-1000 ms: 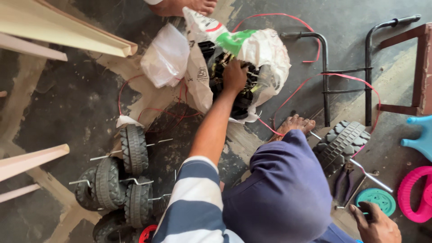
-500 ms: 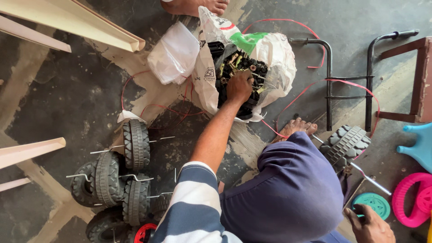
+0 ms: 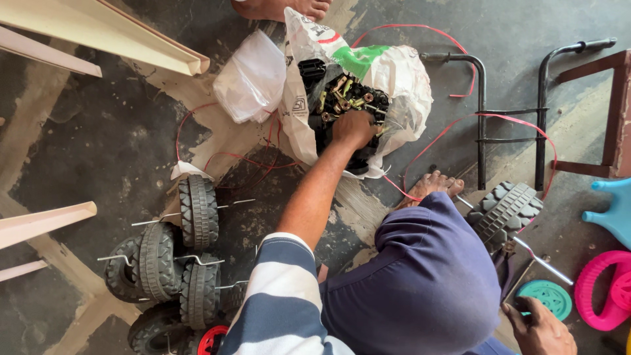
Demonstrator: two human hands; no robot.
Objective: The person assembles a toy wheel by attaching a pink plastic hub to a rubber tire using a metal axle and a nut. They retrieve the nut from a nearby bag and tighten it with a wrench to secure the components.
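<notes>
A white sack [image 3: 401,79] on the floor holds black and brass-coloured small parts [image 3: 348,92]; the left hand [image 3: 353,127] reaches inside, fingers clenched among them; right hand [image 3: 540,327] fingers unclear

— What lies at the lower left of the frame?

— A cluster of black treaded wheels [image 3: 172,263] on thin metal axles, set on the stained concrete floor [image 3: 85,151].

— And along the top?

— Cream plastic channel strips [image 3: 105,33] at the upper left, with a crumpled clear plastic bag [image 3: 253,79] beside them near the upper middle.

— On the right?

— A black bent metal tube frame [image 3: 513,105] with red cord [image 3: 499,118] looped across it, a light blue plastic part [image 3: 614,207] at the right edge, and below that a pink plastic ring [image 3: 601,289] next to a teal disc [image 3: 549,296].
</notes>
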